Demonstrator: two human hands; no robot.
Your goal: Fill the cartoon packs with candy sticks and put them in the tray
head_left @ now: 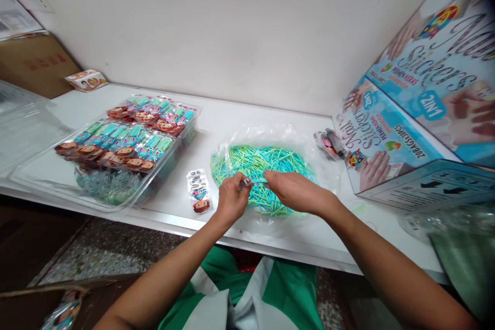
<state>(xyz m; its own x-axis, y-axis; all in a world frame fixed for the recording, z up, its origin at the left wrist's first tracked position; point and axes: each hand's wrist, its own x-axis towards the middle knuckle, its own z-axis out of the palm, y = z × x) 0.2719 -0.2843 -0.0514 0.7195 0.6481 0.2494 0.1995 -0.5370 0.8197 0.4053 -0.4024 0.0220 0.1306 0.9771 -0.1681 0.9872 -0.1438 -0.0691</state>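
Note:
A clear plastic bag (pixel 278 134) lies spread on the table, heaped with thin green and blue sticks (pixel 270 157). Over the heap, my left hand (pixel 232 197) pinches a small printed packet (pixel 246 182), mostly hidden by the fingers. My right hand (pixel 296 192) is closed on a thin blue stick (pixel 260 181) that points toward the packet's end. Whether the stick's tip is inside the packet, I cannot tell. Left of the heap lies a flat packet with a cartoon head (pixel 201 206), touched by neither hand.
On the left, a clear plastic tray (pixel 127 206) holds rows of filled cartoon-head packets (pixel 133 147). Large printed boxes (pixel 410 108) stand at the right, with a small dark bundle (pixel 328 143) beside them. A brown carton (pixel 34 62) and a small box (pixel 85 80) sit at the back left.

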